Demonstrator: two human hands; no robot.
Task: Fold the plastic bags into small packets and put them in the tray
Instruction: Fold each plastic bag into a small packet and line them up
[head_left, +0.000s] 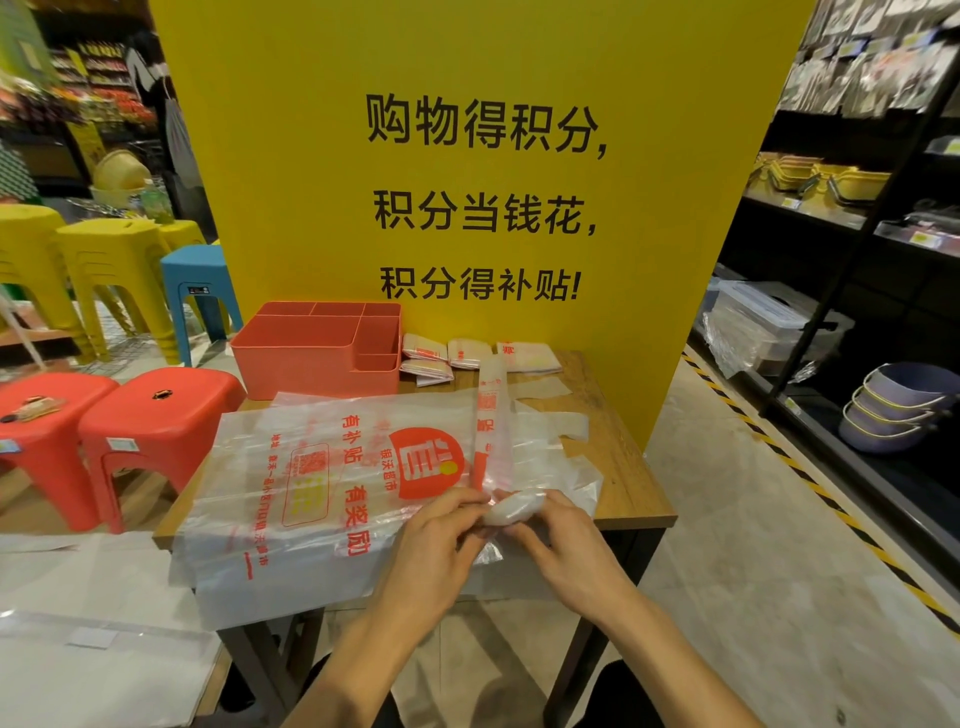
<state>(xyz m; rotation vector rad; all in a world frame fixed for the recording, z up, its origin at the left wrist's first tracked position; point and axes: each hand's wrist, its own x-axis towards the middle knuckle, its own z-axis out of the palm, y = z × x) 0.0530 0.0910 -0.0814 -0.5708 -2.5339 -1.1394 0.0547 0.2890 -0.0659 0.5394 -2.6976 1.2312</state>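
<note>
A plastic bag folded into a long narrow strip (491, 415) with red print runs away from me over the table. Its near end is rolled into a small white wad (514, 506). My left hand (434, 540) and my right hand (556, 540) both pinch that wad at the table's front edge. Under the strip lies a stack of flat clear bags (322, 478) with red print. The coral tray (317, 353) with several compartments stands at the back left of the table. Several folded packets (467, 356) lie on the table right of the tray.
The small wooden table (623, 467) stands against a yellow sign panel (467, 156). Red stools (156, 415) stand to the left, with yellow and blue stools behind. More clear plastic sheets (104, 649) lie at lower left. Dark shelves with basins (883, 405) line the right.
</note>
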